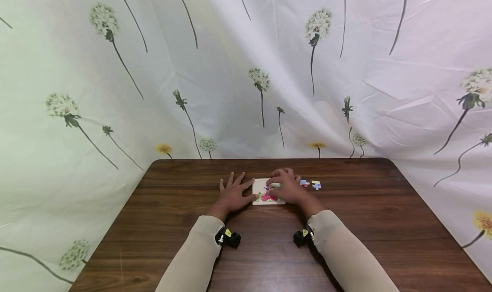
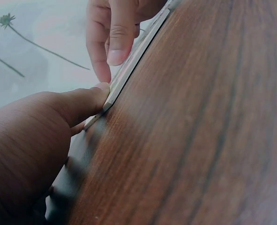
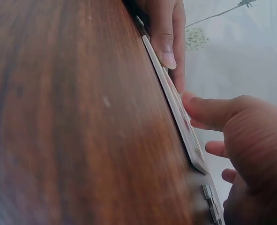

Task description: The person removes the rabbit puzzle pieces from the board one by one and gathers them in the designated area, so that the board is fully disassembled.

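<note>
The right hand [image 1: 288, 188] arches over a flat, white, rectangular puzzle board [image 1: 258, 185], thumb and fingers bent down to it; whether that grip has a piece pinched, I can't tell from here. The left hand [image 1: 233, 196] has its grip spread wide, fingers fanned, the thumb at the board's left edge. So the one board lies between the two hands, pink and green showing along its near side.

Low down, the left wrist's view shows that thumb touching the board's edge; the right wrist's view shows how thin the board is. Only the view from the head gives the colours of the two loose pieces, just beyond the right hand: a blue-and-pink jigsaw piece [image 1: 304, 183] and, right of it, a yellow-and-blue jigsaw piece [image 1: 316, 185].

All this sits towards the far side of a dark brown, wood-grained bench [image 1: 265, 262]. Nearer are two black wrist cameras and two beige sleeves. Behind hangs white cloth [image 1: 223, 48] printed with dandelions.
</note>
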A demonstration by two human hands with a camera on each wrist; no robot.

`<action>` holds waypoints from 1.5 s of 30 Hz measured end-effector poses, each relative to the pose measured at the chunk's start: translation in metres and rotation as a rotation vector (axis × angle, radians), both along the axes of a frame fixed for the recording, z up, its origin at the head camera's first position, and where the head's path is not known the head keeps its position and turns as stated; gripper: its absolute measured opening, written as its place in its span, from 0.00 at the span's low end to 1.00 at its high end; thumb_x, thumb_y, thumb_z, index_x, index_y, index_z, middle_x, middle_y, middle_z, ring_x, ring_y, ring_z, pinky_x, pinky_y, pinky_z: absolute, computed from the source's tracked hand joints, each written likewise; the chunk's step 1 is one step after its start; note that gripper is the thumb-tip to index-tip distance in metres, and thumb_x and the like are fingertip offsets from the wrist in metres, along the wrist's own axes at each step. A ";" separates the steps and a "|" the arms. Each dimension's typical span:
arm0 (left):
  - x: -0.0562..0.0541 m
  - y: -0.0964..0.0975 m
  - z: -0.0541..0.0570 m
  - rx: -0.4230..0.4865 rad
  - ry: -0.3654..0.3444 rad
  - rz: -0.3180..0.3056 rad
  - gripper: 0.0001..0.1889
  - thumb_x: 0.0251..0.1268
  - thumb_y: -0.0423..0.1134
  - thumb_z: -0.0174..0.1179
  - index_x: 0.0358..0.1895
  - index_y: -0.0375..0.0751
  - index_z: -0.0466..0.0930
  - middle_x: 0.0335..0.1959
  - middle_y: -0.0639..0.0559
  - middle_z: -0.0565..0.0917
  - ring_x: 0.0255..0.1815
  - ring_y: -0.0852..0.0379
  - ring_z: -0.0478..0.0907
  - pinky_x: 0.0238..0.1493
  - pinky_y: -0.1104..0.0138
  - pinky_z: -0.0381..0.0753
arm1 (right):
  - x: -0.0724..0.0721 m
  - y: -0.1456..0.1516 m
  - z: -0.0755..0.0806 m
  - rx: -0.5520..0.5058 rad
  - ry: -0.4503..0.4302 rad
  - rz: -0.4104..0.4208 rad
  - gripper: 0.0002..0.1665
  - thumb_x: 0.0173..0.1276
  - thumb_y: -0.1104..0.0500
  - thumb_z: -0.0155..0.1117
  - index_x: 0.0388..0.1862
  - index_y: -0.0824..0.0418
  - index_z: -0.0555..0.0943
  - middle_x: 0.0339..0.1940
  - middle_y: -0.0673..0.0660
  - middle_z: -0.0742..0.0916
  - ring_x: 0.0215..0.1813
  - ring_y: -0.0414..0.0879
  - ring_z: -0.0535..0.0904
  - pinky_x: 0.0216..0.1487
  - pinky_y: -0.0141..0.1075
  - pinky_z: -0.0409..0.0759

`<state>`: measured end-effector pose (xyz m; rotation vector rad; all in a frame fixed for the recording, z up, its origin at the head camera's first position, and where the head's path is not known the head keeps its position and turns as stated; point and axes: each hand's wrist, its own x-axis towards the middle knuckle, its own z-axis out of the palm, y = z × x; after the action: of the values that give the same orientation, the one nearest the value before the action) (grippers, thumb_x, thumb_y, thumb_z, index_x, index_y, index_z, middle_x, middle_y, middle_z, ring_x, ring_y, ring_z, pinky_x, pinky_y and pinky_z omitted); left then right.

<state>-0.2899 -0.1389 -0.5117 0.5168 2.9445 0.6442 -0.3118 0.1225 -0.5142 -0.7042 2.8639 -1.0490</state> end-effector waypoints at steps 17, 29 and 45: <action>0.002 -0.001 0.001 0.021 -0.003 -0.006 0.39 0.79 0.69 0.58 0.86 0.62 0.66 0.92 0.43 0.56 0.93 0.29 0.37 0.85 0.24 0.32 | 0.003 -0.004 0.002 0.043 -0.016 -0.028 0.09 0.76 0.49 0.75 0.53 0.43 0.91 0.72 0.58 0.77 0.84 0.67 0.54 0.73 0.66 0.51; 0.001 -0.001 0.001 0.016 -0.009 0.004 0.39 0.78 0.69 0.58 0.86 0.62 0.67 0.92 0.44 0.56 0.94 0.29 0.37 0.85 0.24 0.32 | 0.002 -0.010 0.003 0.054 0.053 -0.020 0.11 0.72 0.53 0.79 0.52 0.49 0.90 0.36 0.50 0.84 0.46 0.47 0.71 0.55 0.53 0.57; -0.002 -0.001 0.000 0.015 0.001 0.006 0.39 0.78 0.70 0.58 0.86 0.62 0.67 0.92 0.44 0.56 0.93 0.29 0.38 0.85 0.24 0.33 | 0.009 -0.014 0.015 0.070 0.086 -0.058 0.13 0.70 0.55 0.81 0.47 0.50 0.85 0.35 0.48 0.84 0.44 0.46 0.74 0.55 0.54 0.57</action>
<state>-0.2924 -0.1395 -0.5120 0.5093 2.9456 0.6680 -0.3030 0.1088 -0.4994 -0.6825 2.9945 -0.9416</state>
